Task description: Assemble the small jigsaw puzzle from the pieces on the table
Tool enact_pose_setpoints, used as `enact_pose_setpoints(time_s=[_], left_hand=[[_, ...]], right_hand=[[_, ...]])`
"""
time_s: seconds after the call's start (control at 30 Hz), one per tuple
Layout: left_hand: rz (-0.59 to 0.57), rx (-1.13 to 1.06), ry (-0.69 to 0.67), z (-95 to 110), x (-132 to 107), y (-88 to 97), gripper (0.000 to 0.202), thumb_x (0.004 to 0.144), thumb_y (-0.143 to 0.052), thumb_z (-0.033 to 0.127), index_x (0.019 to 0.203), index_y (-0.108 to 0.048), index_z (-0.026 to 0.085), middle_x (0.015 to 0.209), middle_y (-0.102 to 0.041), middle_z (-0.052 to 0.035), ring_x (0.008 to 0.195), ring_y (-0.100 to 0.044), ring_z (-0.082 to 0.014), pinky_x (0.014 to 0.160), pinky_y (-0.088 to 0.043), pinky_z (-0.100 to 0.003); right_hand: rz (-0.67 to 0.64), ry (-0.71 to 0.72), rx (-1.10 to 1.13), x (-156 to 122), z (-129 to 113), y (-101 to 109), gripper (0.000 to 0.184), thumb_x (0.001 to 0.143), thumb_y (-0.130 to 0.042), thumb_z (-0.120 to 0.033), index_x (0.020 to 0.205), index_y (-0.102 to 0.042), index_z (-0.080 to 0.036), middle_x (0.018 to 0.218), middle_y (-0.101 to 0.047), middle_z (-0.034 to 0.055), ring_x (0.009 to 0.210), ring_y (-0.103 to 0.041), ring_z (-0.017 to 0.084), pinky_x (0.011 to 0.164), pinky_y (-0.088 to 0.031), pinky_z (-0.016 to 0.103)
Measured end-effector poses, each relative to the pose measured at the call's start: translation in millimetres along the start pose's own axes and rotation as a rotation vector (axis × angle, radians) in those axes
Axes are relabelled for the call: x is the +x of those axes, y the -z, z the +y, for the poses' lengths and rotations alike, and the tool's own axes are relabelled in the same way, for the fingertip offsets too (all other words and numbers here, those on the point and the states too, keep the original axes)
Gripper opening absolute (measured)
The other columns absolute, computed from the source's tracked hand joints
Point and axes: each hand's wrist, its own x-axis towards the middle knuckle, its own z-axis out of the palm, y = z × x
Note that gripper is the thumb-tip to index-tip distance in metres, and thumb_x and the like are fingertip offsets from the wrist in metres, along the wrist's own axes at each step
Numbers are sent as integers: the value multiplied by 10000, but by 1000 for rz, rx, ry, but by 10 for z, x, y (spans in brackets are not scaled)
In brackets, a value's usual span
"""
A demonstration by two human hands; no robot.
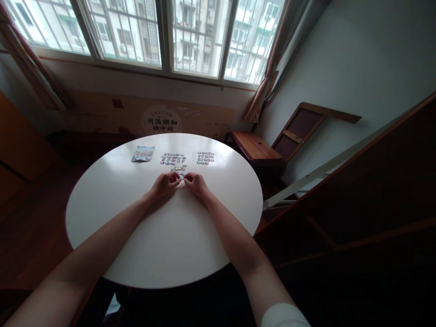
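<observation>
Both my hands rest on a round white table (pixel 163 236), fingertips almost meeting. My left hand (pixel 165 184) is curled with its fingers pinched on a small jigsaw piece. My right hand (pixel 195 183) is curled too, pinching a small piece at the same spot. Just beyond the fingertips lies a small cluster of joined puzzle pieces (pixel 179 170). Farther back sit two groups of loose puzzle pieces: one (pixel 173 158) in the middle, another (pixel 205 157) to its right. A small printed picture card (pixel 143 153) lies at the back left.
A wooden folding chair (pixel 272 145) stands right of the table by the wall. A cardboard panel with printed characters (pixel 160 121) leans under the barred window (pixel 150 32). Dark wooden furniture (pixel 357 218) fills the right side; a curtain (pixel 269 63) hangs in the corner.
</observation>
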Motion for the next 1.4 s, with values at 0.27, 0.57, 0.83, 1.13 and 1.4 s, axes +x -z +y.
enact_pose_setpoints(time_s=[0.27, 0.57, 0.83, 1.13, 1.4], left_hand=[[-2, 6, 4, 4, -4, -1, 187, 807, -573, 341, 760, -626, 168, 587, -579, 13, 541, -542, -119, 530, -412, -218], [5, 3, 12, 20, -11, 3, 178, 797, -575, 330, 750, -619, 165, 583, -572, 16, 537, -534, -114, 528, -404, -215], [19, 7, 25, 28, -14, -3, 171, 791, -582, 324, 753, -610, 160, 589, -566, 19, 538, -527, -110, 527, -395, -215], [6, 12, 14, -6, -9, -8, 174, 802, -577, 328, 757, -608, 163, 590, -565, 23, 535, -526, -107, 523, -395, -213], [8, 11, 8, 1, -10, -5, 172, 803, -577, 329, 765, -610, 165, 590, -568, 21, 534, -529, -109, 525, -401, -215]], right_hand=[[-7, -17, -5, -4, -9, 5, 142, 776, -571, -212, 793, -698, -152, 716, -660, 15, 650, -555, 112, 638, -409, 204], [-13, -35, 1, -3, -21, 4, 126, 761, -584, -210, 777, -690, -145, 692, -649, 7, 630, -544, 103, 618, -400, 196], [2, 4, 23, 12, 30, -34, 127, 770, -587, -212, 792, -698, -154, 741, -664, 19, 644, -562, 107, 640, -424, 205], [-1, 12, 16, 14, 40, -30, 124, 772, -591, -204, 794, -702, -153, 755, -667, 25, 650, -568, 112, 644, -429, 213], [5, 17, 16, 4, 24, -27, 126, 771, -582, -203, 780, -697, -153, 752, -663, 25, 649, -564, 111, 640, -426, 211]])
